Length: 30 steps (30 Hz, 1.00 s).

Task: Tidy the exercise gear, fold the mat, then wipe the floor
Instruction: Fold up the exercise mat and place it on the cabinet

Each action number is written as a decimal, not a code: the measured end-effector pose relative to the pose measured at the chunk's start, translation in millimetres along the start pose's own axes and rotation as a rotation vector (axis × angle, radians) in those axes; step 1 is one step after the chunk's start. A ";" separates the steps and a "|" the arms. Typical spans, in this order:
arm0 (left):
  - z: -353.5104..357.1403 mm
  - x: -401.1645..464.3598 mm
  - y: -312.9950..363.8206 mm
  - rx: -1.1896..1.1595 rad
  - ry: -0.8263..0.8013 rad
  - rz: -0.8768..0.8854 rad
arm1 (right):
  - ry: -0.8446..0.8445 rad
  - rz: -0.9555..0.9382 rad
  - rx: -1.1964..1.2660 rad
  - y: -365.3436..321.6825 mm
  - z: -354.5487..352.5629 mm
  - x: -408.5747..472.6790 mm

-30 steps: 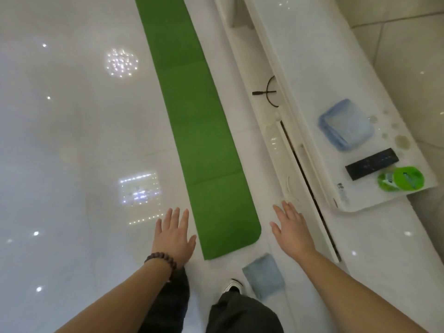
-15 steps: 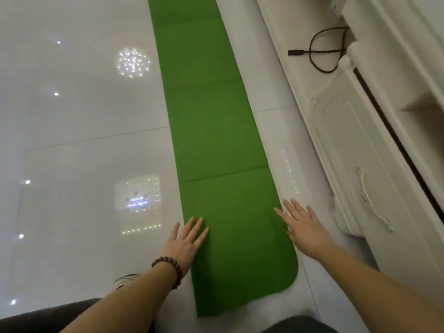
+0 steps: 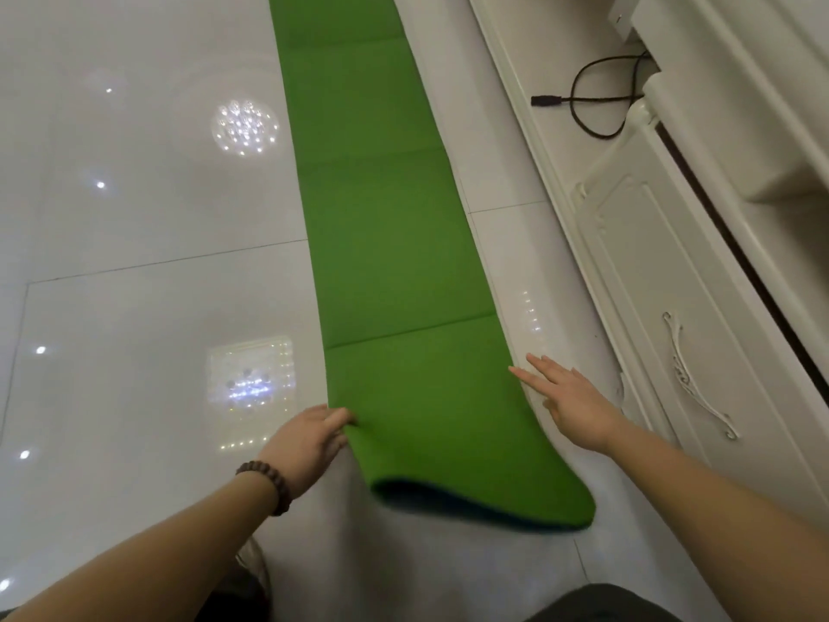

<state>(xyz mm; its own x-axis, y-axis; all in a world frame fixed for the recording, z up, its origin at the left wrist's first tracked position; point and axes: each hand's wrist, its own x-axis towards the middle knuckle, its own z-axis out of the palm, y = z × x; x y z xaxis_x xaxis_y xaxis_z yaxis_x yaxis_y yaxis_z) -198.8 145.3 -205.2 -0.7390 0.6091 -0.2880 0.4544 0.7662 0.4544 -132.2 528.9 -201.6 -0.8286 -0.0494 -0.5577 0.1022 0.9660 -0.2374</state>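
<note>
The green mat (image 3: pixel 394 262) lies lengthwise on the floor (image 3: pixel 134 217), running away from the person. The left hand (image 3: pixel 309 442) pinches its near left edge, lifting it; the right hand (image 3: pixel 569 397), fingers spread, rests beside its right edge, near the cabinet (image 3: pixel 664 307).

L hand (image 3: pixel 309 444) now grips the mat (image 3: pixel 394 244) at its left edge, near end lifted off floor (image 3: pixel 134 217); R hand (image 3: pixel 572 404) moved to the right edge, fingers flat.

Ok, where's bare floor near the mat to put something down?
Left of the green mat, the glossy floor is wide open. Right of it, only a narrow strip runs along the white cabinet, and the right hand is there.
</note>
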 end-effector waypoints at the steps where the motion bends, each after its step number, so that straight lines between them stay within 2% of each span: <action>1: -9.5 2.8 5.6 -0.070 0.034 -0.106 | 0.000 -0.006 0.018 6.5 -4.7 1.0; 5: -39.9 18.2 21.4 -0.310 0.251 -0.333 | 0.012 0.037 0.208 11.2 -32.1 -1.1; 8: -59.2 31.1 28.3 -0.444 0.360 -0.446 | 0.111 0.056 0.359 -7.7 -54.5 0.2; 12: -91.7 45.3 44.7 -0.503 0.445 -0.538 | 0.321 0.114 0.728 -38.2 -93.6 11.8; 16: -130.6 66.9 53.9 -0.532 0.515 -0.602 | 0.412 0.125 0.933 -57.1 -130.7 34.7; 22: -166.7 114.6 28.0 -0.719 0.571 -0.565 | 0.540 0.246 0.871 -75.7 -164.1 98.7; 26: -175.1 136.0 3.7 -0.755 0.499 -0.582 | 0.573 0.349 0.755 -94.0 -180.7 127.8; 30: -181.5 160.7 -20.3 -0.772 0.435 -0.625 | 0.524 0.408 0.674 -101.0 -195.6 155.3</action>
<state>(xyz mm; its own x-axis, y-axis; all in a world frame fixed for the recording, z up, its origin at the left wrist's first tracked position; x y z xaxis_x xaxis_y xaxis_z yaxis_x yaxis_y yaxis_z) -417.0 190.4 -107.7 -0.9134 -0.0855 -0.3979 -0.3866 0.4875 0.7828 -378.8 473.2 -108.6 -0.7836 0.5386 -0.3097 0.5996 0.5252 -0.6038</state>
